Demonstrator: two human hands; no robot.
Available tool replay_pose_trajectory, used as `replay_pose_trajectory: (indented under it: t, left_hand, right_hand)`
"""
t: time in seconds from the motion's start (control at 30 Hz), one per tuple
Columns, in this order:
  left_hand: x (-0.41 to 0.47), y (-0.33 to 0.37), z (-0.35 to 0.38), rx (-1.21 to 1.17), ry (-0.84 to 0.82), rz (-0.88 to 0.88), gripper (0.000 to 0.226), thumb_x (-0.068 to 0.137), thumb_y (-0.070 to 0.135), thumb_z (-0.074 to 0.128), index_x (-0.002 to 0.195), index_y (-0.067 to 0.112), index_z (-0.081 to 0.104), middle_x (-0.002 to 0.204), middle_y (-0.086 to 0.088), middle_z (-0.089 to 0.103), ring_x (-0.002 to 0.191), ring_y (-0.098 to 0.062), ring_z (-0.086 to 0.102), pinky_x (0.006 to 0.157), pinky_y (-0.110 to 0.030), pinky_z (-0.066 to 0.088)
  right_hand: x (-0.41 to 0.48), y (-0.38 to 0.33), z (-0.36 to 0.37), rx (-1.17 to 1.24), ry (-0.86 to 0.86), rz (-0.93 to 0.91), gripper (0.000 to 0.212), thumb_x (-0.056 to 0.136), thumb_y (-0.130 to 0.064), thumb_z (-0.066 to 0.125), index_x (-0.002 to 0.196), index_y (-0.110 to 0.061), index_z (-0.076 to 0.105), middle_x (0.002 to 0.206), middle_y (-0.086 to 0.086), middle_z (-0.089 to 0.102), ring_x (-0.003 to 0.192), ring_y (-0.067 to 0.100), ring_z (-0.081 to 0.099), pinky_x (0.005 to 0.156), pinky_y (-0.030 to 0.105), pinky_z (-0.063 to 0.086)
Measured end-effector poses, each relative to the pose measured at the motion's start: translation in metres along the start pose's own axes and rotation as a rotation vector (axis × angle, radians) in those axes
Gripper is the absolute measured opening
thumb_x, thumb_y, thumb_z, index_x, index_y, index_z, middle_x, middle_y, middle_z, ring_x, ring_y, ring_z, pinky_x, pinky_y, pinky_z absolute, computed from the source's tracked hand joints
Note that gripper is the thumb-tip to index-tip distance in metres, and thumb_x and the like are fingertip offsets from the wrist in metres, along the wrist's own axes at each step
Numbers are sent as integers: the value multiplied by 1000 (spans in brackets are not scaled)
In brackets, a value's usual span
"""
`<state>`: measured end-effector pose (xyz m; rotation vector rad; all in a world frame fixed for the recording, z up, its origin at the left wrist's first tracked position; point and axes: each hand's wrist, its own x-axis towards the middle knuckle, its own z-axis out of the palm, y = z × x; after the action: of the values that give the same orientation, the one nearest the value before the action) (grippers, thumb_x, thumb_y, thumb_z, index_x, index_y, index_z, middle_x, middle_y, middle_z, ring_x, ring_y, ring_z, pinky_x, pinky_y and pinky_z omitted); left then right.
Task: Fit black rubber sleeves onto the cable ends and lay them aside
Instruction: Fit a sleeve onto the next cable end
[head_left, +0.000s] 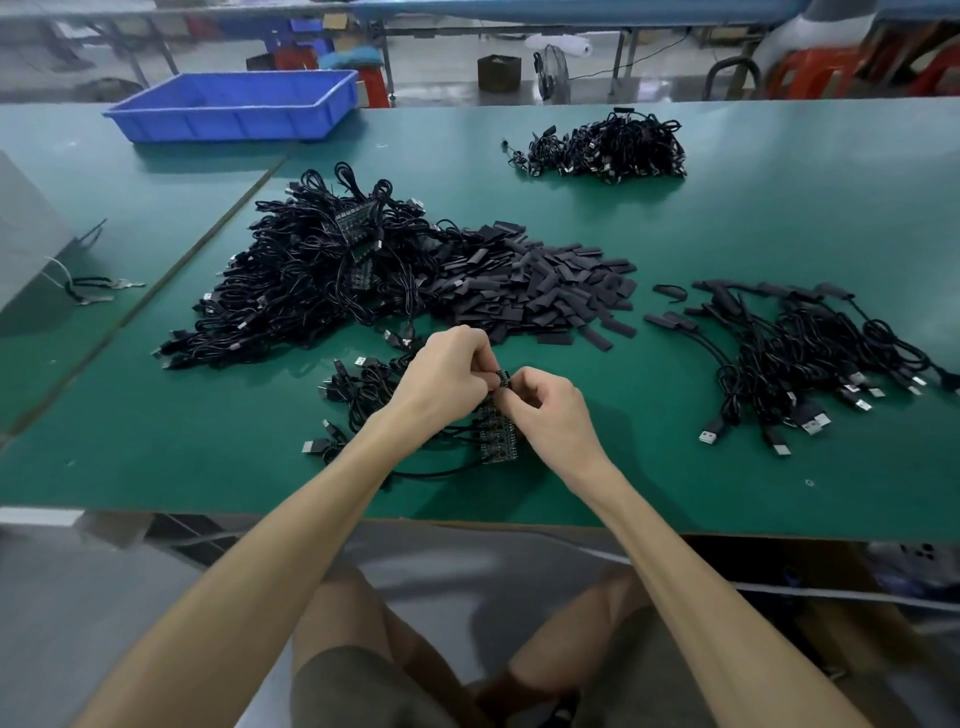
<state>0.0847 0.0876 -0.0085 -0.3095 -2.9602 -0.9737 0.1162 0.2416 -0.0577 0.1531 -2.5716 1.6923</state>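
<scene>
**Both hands pinched on the top end of a board strip**

Bare knees and forearms fill the bottom of the shot. Left hand (448, 375) and right hand (545, 410) meet over the green table (675, 483), fingertips of both pinching the top end of a strip of small black circuit boards (496, 436), with cables trailing left. Loose black rubber sleeves (540, 291) sit heaped just behind the hands, touching a big tangle of cables (311, 280). Sleeved cables (800, 353) lie off right, another bundle (608, 145) further back, blue bin (234, 106) far left.
</scene>
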Motion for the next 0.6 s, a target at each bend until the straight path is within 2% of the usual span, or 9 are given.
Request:
replay_pose_trajectory:
  t: [0.07,0.13,0.23,0.3,0.37,0.43,0.5,0.6]
  left_hand:
    - [-1,-1,1,-17,28,6,32,88,3,71,72,26,58,81,6,64,77,-10,62,70,-36,55]
    - [-2,-1,1,-62,93,11,28,88,1,72,74,23,60,85,6,61,78,-9,60,73,-34,54]
    - [-1,5,-5,-171,238,35,19,89,5,75,81,19,66,90,6,60,80,-4,58,75,-20,48]
    - [0,13,-13,-269,258,88,16,87,10,78,83,22,70,93,6,60,78,-3,55,72,-11,42]
    - [0,21,-24,-410,246,152,14,87,13,79,85,25,72,92,4,59,75,-9,51,72,-16,43]
    - [-1,27,-34,-634,217,184,8,89,14,77,90,20,72,87,-6,58,73,-13,48,68,-22,45]
    - [-2,32,-38,-825,159,212,7,92,13,74,98,10,71,87,-13,60,73,-16,52,70,-25,48]
    - [1,35,-33,-936,85,243,10,95,9,69,103,3,68,89,-9,66,82,-24,62,81,-35,53]
  right_hand:
    - [0,1,1,4,16,-4,28,94,-21,68,75,-3,58,58,-9,48,55,6,38,55,26,31]
    - [1,1,2,-2,27,-12,29,96,-25,68,76,-6,59,59,-10,50,55,5,39,54,24,32]
    - [2,1,4,-67,10,-19,27,100,-35,65,84,-13,64,66,-10,58,59,5,48,58,26,37]
    - [1,2,4,-68,3,-24,24,101,-40,65,95,-17,68,75,-10,62,68,7,55,64,29,43]
    - [1,3,5,-43,3,-11,31,98,-44,69,117,-20,69,95,-8,64,84,11,60,77,34,51]
    - [2,3,7,-76,-1,-6,47,94,-47,71,135,-26,62,112,-7,57,92,10,57,87,37,53]
    - [1,1,8,-88,0,-18,55,92,-46,74,142,-30,56,121,-8,48,100,7,55,92,36,51]
    - [1,0,7,5,14,-90,59,91,-35,78,145,-28,55,125,-10,45,113,8,53,93,31,50]
